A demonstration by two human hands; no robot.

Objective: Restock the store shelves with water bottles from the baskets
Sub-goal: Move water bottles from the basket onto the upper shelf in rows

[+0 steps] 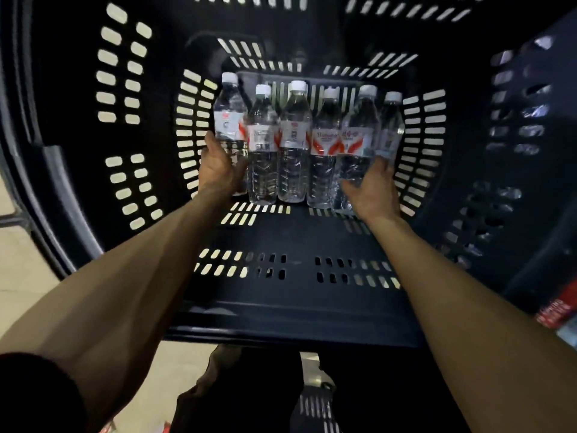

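While open hands [218, 165] flank them, 6 clear white-capped bottles [293, 142] stand upright; red-white labels.

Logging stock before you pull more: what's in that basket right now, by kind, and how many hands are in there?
Water bottles: 6 clearly visible, standing in a row against the far wall; a seventh cap may sit behind the third.
Hands: 2, left hand at the leftmost bottle, right hand at the right end.
Basket: 1.
Total: 9.
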